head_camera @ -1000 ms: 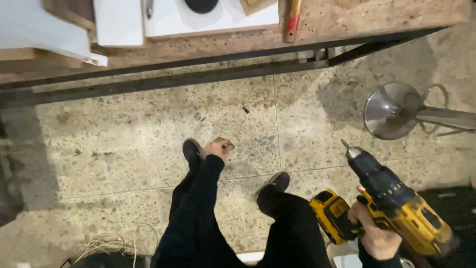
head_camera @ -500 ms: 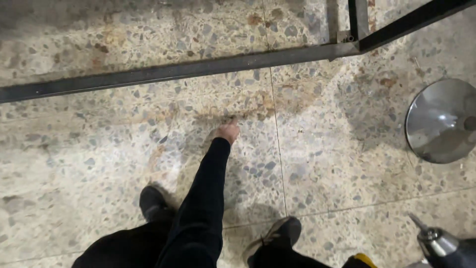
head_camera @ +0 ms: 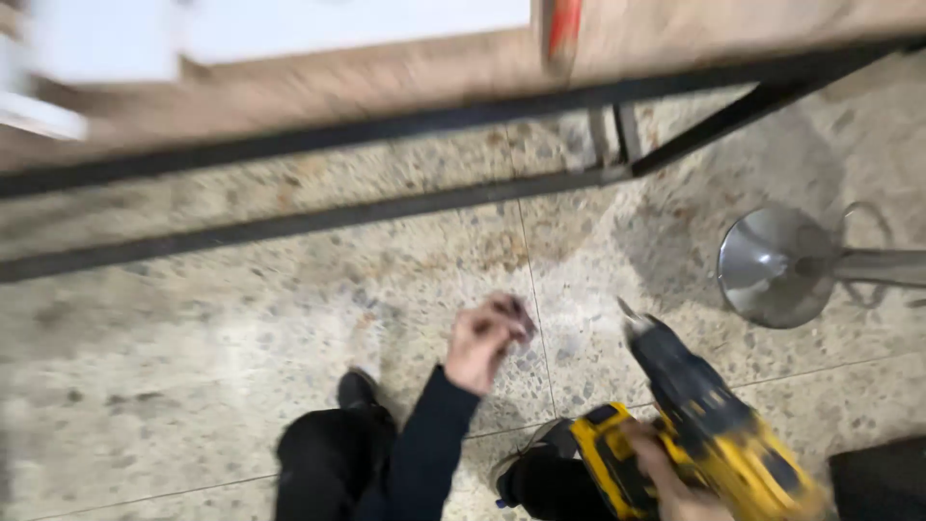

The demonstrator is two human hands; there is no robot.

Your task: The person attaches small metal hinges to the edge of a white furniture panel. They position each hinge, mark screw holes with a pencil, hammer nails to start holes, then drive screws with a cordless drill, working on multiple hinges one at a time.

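Head view, frame blurred by motion.

- Right hand (head_camera: 666, 478) wraps grip of yellow-black drill (head_camera: 709, 434), low near right bottom corner of view; fingers closed round handle.
- We read drill long axis as diagonal: bit tip up-left, battery base down-right.
- Left hand (head_camera: 487, 338) raised over floor (head_camera: 193, 357), just left of bit tip, apart from it; fingers curled together, pinching something small or nothing — we cannot tell.
- Left hand nearer bit.
- Table frame (head_camera: 318, 217) well above; stool base (head_camera: 772, 265) right of drill.
- Open floor left of shoe (head_camera: 355, 389).

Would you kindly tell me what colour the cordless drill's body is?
The cordless drill is yellow and black, seen in the head view.
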